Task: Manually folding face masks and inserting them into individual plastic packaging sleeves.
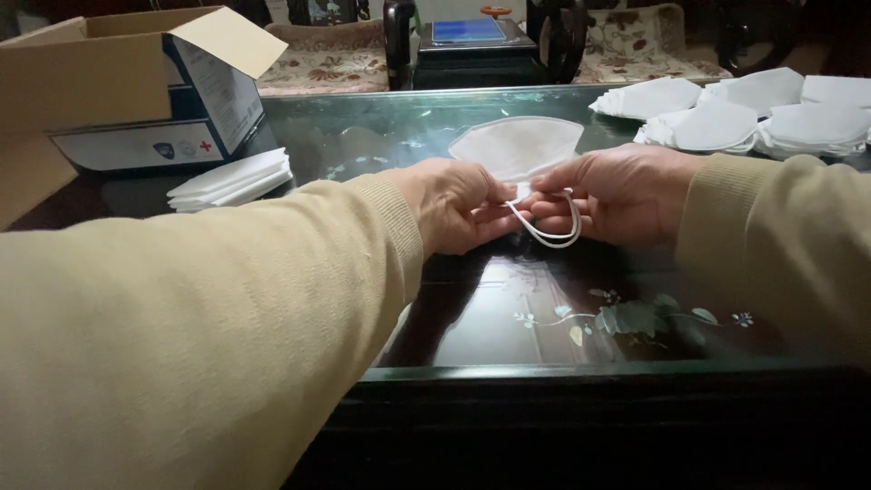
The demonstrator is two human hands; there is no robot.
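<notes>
Both hands meet over a dark table (pixel 508 327): left hand (pixel 454 204) and right hand (pixel 617 195) each pinch the ear loop (pixel 549 231) of a white mask (pixel 517 145), which extends away from them, long axis crosswise; its far edge apparently rests on the tabletop.

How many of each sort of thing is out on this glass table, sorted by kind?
Mask held in both hands: 1
Piles of white masks: 2, far right and left; masks within them cannot be counted
Open cardboard box: 1
Total: 4
</notes>
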